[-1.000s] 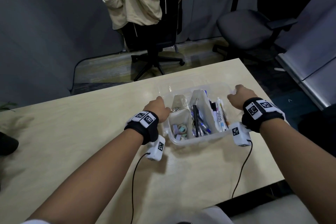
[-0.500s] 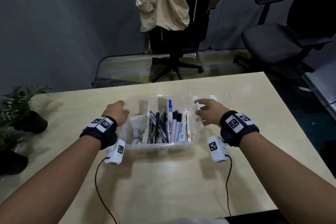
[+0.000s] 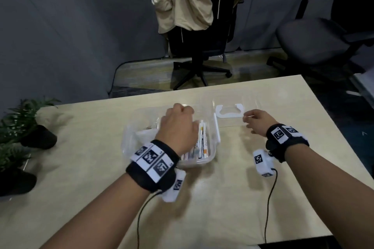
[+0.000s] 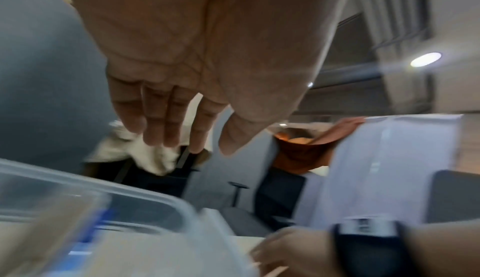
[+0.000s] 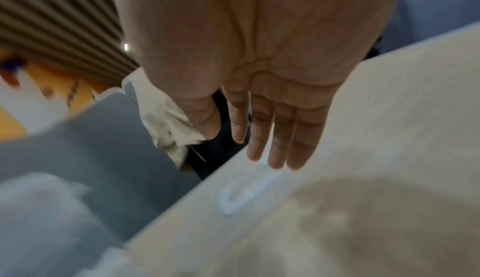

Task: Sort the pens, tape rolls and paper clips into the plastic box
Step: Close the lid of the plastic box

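Note:
A clear plastic box [image 3: 129, 137] stands on the pale wooden table [image 3: 222, 208], with several pens [image 3: 202, 141] lying in its right compartment. My left hand [image 3: 178, 125] hovers over the box and hides its other compartments. In the left wrist view that left hand [image 4: 182, 135] hangs with loose fingers, holding nothing, above the box rim [image 4: 145, 201]. The clear lid [image 3: 251, 103] with a white handle [image 3: 229, 111] lies flat just right of the box. My right hand [image 3: 257, 121] is at the lid's near edge. The right wrist view shows its fingers [image 5: 275, 148] straight above the lid handle [image 5: 246, 195].
Two potted plants [image 3: 24, 123] sit at the table's left end. Beyond the far edge stand an office chair draped with a beige garment [image 3: 198, 6] and a second chair [image 3: 315, 40] to the right. Wrist camera cables trail over the table near me.
My left hand has left the box's left side and now sits above the box. My right hand has moved right from the box to the lid.

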